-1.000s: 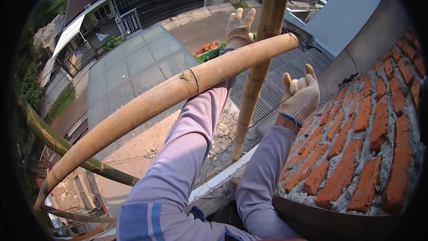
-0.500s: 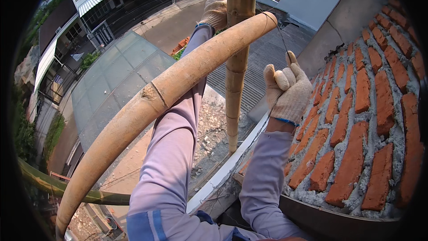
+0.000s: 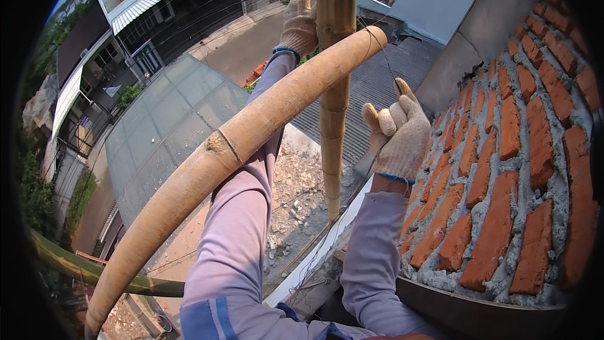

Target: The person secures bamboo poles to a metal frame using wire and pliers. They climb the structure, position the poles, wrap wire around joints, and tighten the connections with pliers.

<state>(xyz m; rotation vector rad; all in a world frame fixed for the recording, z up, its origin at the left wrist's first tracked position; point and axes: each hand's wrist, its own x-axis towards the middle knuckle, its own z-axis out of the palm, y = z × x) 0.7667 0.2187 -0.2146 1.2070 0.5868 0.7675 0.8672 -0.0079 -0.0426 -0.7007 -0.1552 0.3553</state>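
A thin dark wire runs from the end of a slanting bamboo pole down to my right hand. That hand wears a pale knitted glove, its fingers curled on the wire and the index finger raised. My left hand, gloved too, is beyond the slanting pole, against the left side of an upright bamboo pole. Its visible fingers stretch upward; part of the hand is hidden by the upright pole. The two poles cross near the top, and my left forearm passes beneath the slanting one.
A brick wall with rough grey mortar rises close on the right. A greenish bamboo pole crosses at lower left. Far below lie a glass canopy, a rubble-strewn floor and a corrugated roof. Loose wire hangs by a white ledge.
My left hand's fingers have lifted and straightened beside the upright pole. My right hand, still on the wire, sits slightly lower and further left. The view has shifted a little.
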